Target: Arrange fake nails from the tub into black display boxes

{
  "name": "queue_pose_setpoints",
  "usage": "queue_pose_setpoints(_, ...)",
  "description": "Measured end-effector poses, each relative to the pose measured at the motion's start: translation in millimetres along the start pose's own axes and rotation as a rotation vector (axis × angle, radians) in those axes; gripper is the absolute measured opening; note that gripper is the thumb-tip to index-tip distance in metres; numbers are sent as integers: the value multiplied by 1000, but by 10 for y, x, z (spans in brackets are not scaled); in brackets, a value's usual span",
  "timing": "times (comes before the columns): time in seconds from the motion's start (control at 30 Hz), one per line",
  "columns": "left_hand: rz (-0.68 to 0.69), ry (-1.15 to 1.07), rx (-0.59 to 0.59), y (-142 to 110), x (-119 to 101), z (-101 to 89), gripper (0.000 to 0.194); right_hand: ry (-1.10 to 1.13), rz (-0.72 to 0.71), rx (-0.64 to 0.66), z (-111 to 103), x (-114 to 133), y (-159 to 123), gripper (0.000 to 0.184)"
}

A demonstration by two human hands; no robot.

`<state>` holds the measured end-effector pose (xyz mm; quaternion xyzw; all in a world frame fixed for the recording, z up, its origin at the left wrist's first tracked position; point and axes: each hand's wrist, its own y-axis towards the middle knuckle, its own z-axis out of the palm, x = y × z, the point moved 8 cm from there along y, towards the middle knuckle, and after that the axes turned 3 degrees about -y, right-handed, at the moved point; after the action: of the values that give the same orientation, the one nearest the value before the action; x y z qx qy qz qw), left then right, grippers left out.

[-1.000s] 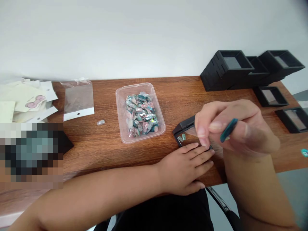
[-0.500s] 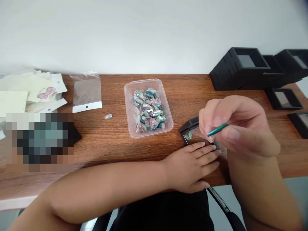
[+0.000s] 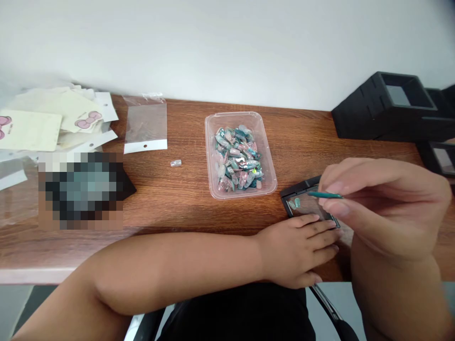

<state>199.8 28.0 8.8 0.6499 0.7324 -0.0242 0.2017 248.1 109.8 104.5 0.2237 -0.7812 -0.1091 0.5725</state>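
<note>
Between the thumb and fingers of my right hand (image 3: 384,203) is a thin teal press-on nail (image 3: 325,194), seen nearly edge-on above the table. My left hand (image 3: 302,248) lies flat with its fingers stretched out, fingertips at the near edge of a black-framed box (image 3: 300,189) with a clear window. Two small pale green nails (image 3: 295,203) lie in that box, at its left side. My right hand hides the box's right part. A clear plastic tub (image 3: 209,180) heaped with teal, pink and clear nails (image 3: 238,158) stands left of the box.
A single clear nail (image 3: 176,163) lies left of the tub, near a transparent bag (image 3: 146,123). Cards with pink bows (image 3: 76,111) are piled at far left, behind a partly blurred black object (image 3: 126,184). Stacked black boxes (image 3: 377,109) stand at back right.
My right hand has turned the teal nail from a steep slant to nearly level. My left hand stays flat by the box. The whole view has shifted, moving the table's things rightward.
</note>
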Motion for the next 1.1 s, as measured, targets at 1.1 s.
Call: queue_pose_setpoints(1.1,27,-22,-13,42,-35,95,58,-856,-4,885,1143,-282,619,16)
